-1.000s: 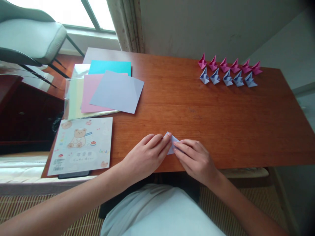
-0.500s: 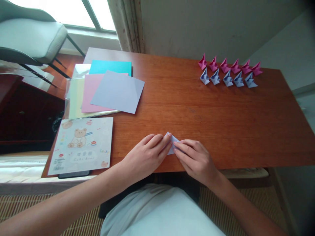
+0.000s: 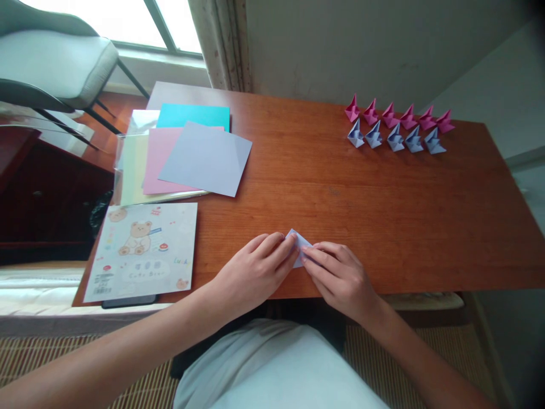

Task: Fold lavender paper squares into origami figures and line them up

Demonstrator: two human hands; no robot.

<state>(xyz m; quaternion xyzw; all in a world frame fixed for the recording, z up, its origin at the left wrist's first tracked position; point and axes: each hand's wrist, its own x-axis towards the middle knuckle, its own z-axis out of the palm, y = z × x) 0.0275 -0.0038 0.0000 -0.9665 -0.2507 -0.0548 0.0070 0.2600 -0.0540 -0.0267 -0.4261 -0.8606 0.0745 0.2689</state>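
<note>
A small folded piece of pale lavender paper point(image 3: 300, 242) lies at the front edge of the wooden table, largely covered by my fingers. My left hand point(image 3: 260, 266) grips it from the left, fingers together and pressing near its upper corner. From the right, my right hand point(image 3: 340, 277) pinches the paper's other side, fingertips close to those of the left. The underside of the paper and both thumbs are hidden.
Pink origami figures point(image 3: 390, 116) and lavender origami figures point(image 3: 395, 138) stand in two rows at the table's back right. Loose lavender paper point(image 3: 208, 159) tops coloured sheets at the left. A bear-print pad point(image 3: 142, 255) lies in front, over a dark flat object point(image 3: 128, 302).
Both hands hold nearly the same pose on the folded paper. The whole view has shifted very slightly; nothing has been let go or taken up.
</note>
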